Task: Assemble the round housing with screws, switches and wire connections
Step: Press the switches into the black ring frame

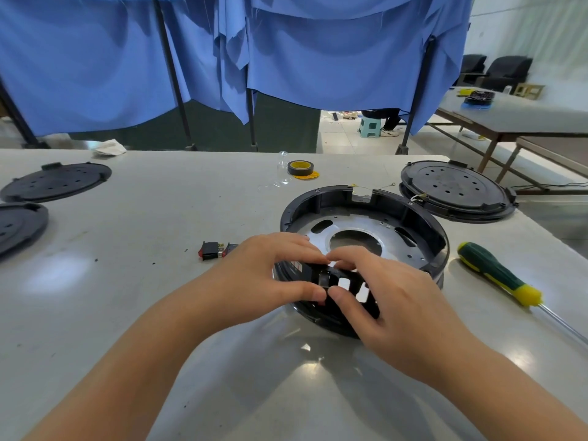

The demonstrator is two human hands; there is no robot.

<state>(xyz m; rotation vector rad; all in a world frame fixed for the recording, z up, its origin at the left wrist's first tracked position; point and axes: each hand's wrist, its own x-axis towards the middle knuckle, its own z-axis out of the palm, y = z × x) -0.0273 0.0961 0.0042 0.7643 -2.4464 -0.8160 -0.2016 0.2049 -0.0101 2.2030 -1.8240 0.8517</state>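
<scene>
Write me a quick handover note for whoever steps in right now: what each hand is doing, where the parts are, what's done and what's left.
Left hand and right hand: both pinch a black switch at a slot in the round housing's near wall.
Two spare switches lie on the table, left of the housing.
Screwdriver lies to its right, untouched; tape roll behind.
Done: none confirmed; two slots beside the switch look empty.
Left: seat the switches, connect the loose wires at the far rim, drive the screws.
</scene>
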